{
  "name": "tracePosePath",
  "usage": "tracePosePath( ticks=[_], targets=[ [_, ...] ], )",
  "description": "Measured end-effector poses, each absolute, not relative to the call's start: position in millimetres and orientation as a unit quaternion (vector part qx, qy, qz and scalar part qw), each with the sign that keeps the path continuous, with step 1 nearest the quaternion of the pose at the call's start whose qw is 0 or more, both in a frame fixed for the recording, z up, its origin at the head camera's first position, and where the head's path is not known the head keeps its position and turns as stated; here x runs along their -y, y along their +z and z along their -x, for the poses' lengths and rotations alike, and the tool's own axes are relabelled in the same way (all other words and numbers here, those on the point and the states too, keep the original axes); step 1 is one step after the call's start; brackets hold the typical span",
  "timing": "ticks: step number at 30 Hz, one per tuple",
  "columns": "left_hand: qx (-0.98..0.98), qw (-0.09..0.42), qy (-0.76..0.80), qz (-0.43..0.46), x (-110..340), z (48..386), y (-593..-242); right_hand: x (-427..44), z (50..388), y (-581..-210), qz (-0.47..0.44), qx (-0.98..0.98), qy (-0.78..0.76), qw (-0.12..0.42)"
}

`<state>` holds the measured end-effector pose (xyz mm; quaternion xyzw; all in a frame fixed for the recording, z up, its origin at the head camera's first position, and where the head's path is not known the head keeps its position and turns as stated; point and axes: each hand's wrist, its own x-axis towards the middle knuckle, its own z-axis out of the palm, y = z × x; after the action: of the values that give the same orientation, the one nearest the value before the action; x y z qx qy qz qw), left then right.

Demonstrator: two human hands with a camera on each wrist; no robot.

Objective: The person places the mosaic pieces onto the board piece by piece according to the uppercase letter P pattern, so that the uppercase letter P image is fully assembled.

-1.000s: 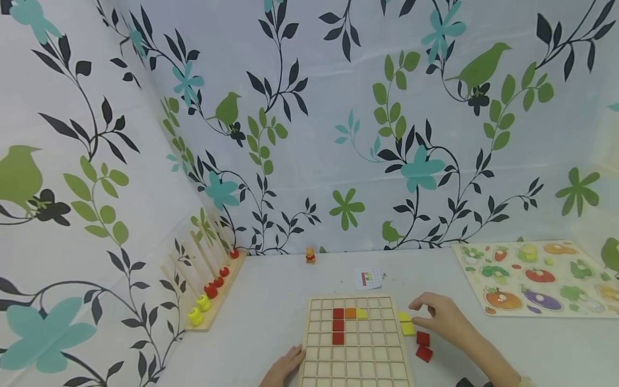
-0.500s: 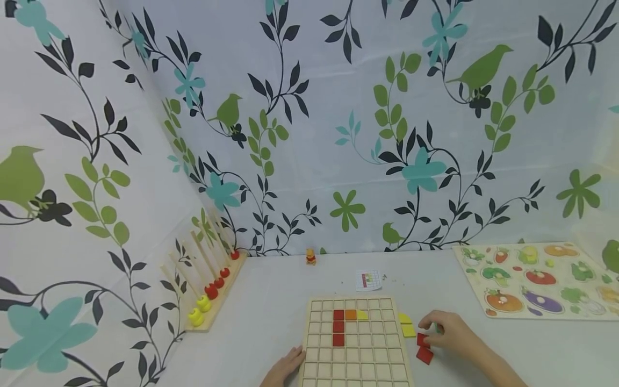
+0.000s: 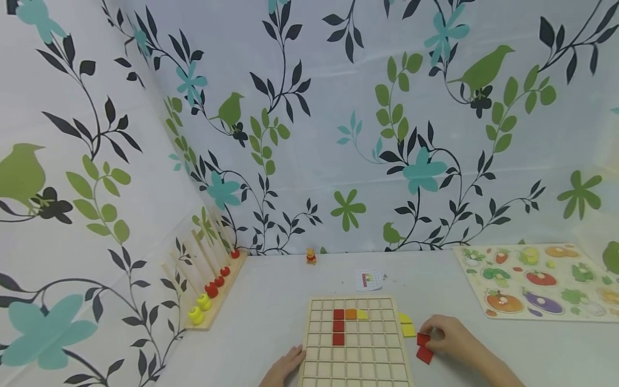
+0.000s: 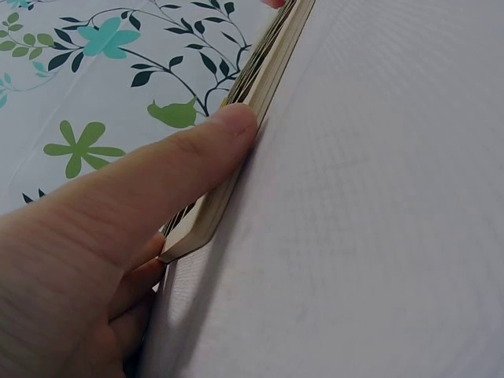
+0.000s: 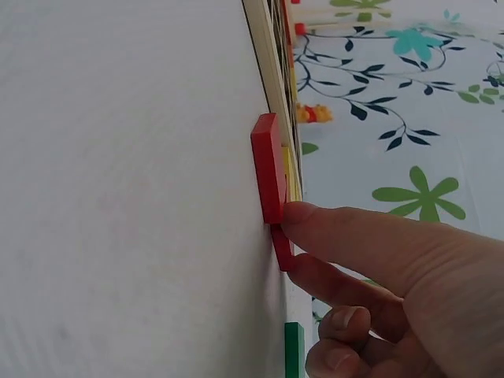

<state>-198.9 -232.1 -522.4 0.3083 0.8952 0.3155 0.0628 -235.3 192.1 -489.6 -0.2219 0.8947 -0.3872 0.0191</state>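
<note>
My left hand [image 3: 285, 366] holds the left side of the wooden grid board [image 3: 353, 355]. In the left wrist view its thumb [image 4: 213, 138] lies along the board's edge [image 4: 236, 161], with other fingers by the corner. Right of the board, my right hand [image 3: 452, 338] pinches a red square tile [image 3: 423, 339] between thumb and index finger. A second red tile [image 5: 269, 169] lies against it, near the thumb. Red tiles [image 3: 338, 325], an orange tile [image 3: 350, 314] and a yellow piece [image 3: 361, 314] sit in the grid.
Yellow pieces [image 3: 408, 329] lie along the board's right edge. A green piece [image 5: 294, 348] is beside the right hand. Farther back are a pattern card [image 3: 368, 280] and a small bear figure [image 3: 310, 256]. A peg rack [image 3: 215, 293] stands left, a vegetable puzzle [image 3: 541, 279] right.
My right hand has come down from near the yellow pieces to the red tiles, and its fingers have closed on one. A green piece showed by its fingers half a second ago. The left hand stays put.
</note>
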Motion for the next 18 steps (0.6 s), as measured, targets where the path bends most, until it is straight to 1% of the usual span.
tracePosePath(
  ticks=[5, 11, 18],
  targets=[
    [-0.897, 0.065, 0.316, -0.302, 232.7, 198.6, -523.7, -192.5, 236.7, -492.5, 0.230, -0.895, -0.381, 0.021],
    [-0.900, 0.055, 0.312, -0.300, 232.0, 198.0, -525.8, -194.1, 238.5, -494.4, 0.219, -0.909, -0.352, 0.030],
    [-0.899, 0.055, 0.315, -0.300, 231.0, 198.2, -523.7, -193.1, 237.0, -492.3, 0.217, -0.910, -0.352, 0.013]
  ],
)
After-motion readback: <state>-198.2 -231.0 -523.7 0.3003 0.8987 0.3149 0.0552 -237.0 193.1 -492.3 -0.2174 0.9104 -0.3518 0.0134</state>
